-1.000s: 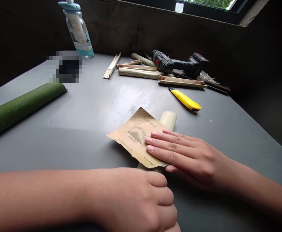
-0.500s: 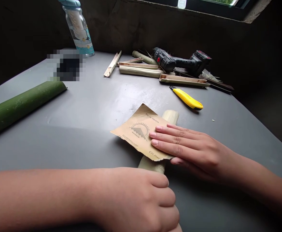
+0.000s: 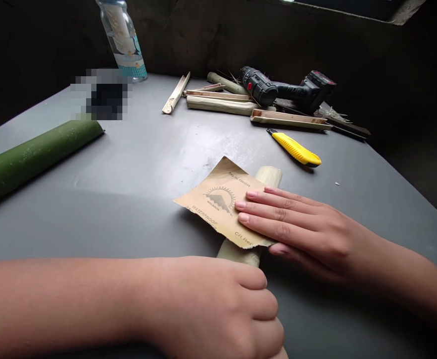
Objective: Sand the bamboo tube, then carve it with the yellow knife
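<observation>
My left hand is curled around the near end of a pale peeled bamboo piece, which runs away from me across the table. A sheet of tan waterproof sandpaper is draped over the bamboo's middle, hiding that section. My right hand lies on the sheet with its fingers together, pressing it against the bamboo. The far bamboo end shows beyond the sheet.
A grey table holds a long green bamboo section at left, a yellow utility knife, several bamboo strips, a black cordless drill and a water bottle. A pixelated patch sits far left.
The whole scene has shifted slightly up and right in the view, and the window has nearly left the top. Both hands keep their hold on the bamboo and sandpaper.
</observation>
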Tool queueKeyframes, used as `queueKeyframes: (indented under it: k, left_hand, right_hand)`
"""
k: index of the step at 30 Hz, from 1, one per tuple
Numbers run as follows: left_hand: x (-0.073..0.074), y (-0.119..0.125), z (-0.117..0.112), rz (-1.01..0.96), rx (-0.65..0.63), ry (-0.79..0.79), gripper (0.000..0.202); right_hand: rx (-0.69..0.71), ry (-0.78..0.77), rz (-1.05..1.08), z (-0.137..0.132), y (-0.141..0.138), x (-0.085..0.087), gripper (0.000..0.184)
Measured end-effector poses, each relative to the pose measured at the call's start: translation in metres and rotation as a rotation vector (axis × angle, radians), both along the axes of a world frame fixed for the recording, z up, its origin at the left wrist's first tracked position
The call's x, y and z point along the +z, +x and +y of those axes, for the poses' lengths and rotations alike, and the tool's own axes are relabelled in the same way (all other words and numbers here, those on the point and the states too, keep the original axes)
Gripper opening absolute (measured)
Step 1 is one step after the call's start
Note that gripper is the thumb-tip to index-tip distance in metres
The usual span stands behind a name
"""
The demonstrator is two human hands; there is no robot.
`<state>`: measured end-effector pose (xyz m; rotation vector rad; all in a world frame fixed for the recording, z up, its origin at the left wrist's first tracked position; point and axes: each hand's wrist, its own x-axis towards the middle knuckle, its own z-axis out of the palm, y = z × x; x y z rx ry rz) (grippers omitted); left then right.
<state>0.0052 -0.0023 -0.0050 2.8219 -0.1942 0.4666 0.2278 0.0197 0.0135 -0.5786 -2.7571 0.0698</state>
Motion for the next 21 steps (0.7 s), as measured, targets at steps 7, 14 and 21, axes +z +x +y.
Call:
queueKeyframes:
  k: [7, 14, 21]
  left_hand:
    - [0.0036, 0.0004, -0.0016, 0.007, -0.011, -0.035, 0.01]
    - [0.0069, -0.0007, -0.0006, 0.018, -0.002, -0.075, 0.01]
    - [0.0041, -0.0025, -0.0014, 0.018, -0.008, -0.062, 0.022]
  right_hand:
    - [-0.017, -0.016, -0.005, -0.0016, 0.0012, 0.0004, 0.042]
    - [-0.051, -0.049, -0.017, -0.0028, 0.0026, 0.001, 0.046]
    - [-0.067, -0.055, -0.025, -0.0042, 0.003, 0.0022, 0.046]
